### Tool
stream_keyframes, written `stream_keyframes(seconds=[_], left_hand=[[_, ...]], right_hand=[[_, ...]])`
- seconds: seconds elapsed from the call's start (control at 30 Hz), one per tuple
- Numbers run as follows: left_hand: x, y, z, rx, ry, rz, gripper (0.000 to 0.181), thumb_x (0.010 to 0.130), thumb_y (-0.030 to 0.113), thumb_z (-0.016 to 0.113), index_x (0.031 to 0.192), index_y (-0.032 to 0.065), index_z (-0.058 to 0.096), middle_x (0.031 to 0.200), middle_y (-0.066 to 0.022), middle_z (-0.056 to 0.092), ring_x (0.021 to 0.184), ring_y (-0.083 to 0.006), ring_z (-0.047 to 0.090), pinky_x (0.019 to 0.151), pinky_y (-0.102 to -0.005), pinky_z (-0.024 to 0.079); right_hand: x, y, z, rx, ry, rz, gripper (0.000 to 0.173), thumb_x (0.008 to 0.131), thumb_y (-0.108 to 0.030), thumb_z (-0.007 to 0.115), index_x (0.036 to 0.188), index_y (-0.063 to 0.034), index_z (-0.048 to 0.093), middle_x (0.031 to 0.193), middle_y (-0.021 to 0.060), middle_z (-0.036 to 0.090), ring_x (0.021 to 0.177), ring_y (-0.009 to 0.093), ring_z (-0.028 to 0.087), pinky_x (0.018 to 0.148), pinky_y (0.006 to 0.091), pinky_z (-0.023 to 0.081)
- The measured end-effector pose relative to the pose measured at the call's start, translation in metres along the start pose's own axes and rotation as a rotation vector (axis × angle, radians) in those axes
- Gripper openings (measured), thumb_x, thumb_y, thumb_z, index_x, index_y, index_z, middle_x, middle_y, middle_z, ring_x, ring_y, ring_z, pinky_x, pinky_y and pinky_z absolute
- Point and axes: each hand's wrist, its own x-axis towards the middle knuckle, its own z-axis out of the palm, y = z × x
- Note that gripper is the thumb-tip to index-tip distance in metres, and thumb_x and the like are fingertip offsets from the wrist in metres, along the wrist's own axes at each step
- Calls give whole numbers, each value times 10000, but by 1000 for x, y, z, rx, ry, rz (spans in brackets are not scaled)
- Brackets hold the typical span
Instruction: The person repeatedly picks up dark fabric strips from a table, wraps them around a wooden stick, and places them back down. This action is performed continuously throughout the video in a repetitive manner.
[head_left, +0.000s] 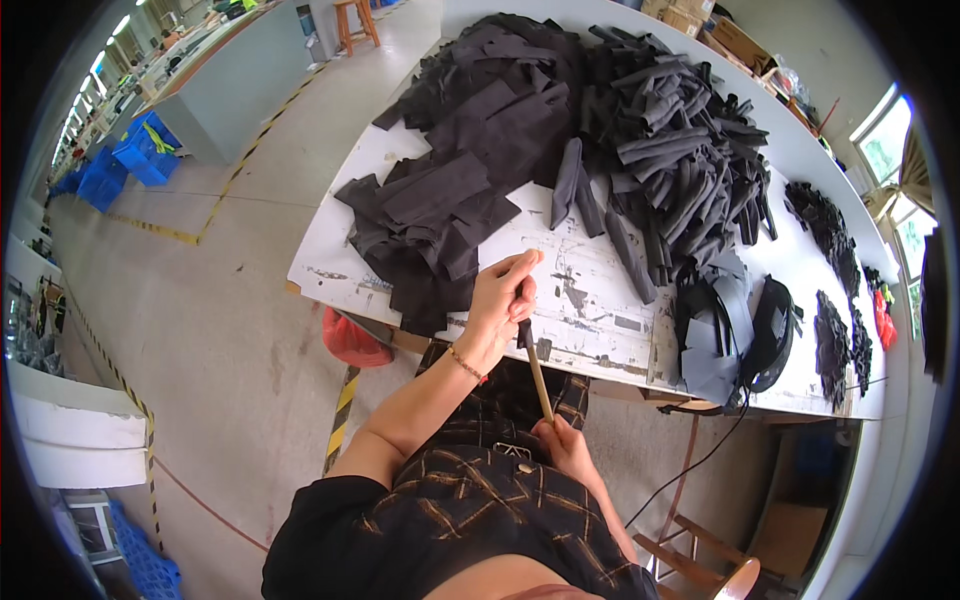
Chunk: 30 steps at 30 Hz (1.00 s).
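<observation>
My right hand (566, 446) grips the lower end of a thin wooden stick (540, 379) close to my waist. A small piece of black fabric (524, 334) covers the stick's upper end. My left hand (510, 292) is closed over that end, fingers curled and thumb against the index finger; most of what lies inside it is hidden. Just beyond, flat black fabric pieces (457, 195) are heaped on the white tabletop (555, 277). Narrow black fabric tubes (667, 142) form a second pile to the right, with a few lying loose nearer me.
On the table's right stand a bundle of grey pieces (712, 330) and a black bag-like item (772, 334); a cable (694, 465) hangs below. Small dark heaps (832, 345) lie farther right. A red bag (352, 337) hangs under the left corner. A wooden stool (697, 562) is at lower right.
</observation>
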Motion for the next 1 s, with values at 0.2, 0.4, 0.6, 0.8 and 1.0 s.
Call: stream_keyframes(seconds=[0.2,0.4,0.6,0.8,1.0], left_hand=[[0,-2,22,-223,-52,-9,636,986,561,343,1292,7,413,978,-165,626,779,-289,675,728,-399,566],[-5,2,17,-34,36,123,382,998,426,481,883,61,496,532,30,385,408,-62,316,410,-238,286],[-5,11,19,-66,21,68,375,1004,439,456,857,96,496,519,56,338,398,-39,277,399,-211,236],[4,5,30,-195,3,7,401,1001,474,428,919,89,503,554,52,357,418,-41,288,407,-203,238],[-7,5,34,-144,152,-56,501,965,552,447,1121,82,526,640,-9,497,460,-153,485,437,-267,410]], right_hand=[[19,-31,-5,271,10,49,210,1033,-221,443,949,-53,535,617,-53,393,513,39,337,447,212,271],[26,-18,21,-117,153,-178,241,1023,-232,464,930,-37,569,602,-43,428,535,46,393,477,232,332],[-6,-25,-12,527,-290,198,230,1000,-247,508,903,-48,568,604,-66,378,501,46,338,449,212,266],[-15,-25,-16,543,-177,190,257,1010,-272,492,906,-44,547,574,-62,351,454,44,297,411,212,235],[20,-40,-4,415,-85,135,276,1031,-268,446,889,-53,544,581,-53,409,471,34,340,423,223,261]])
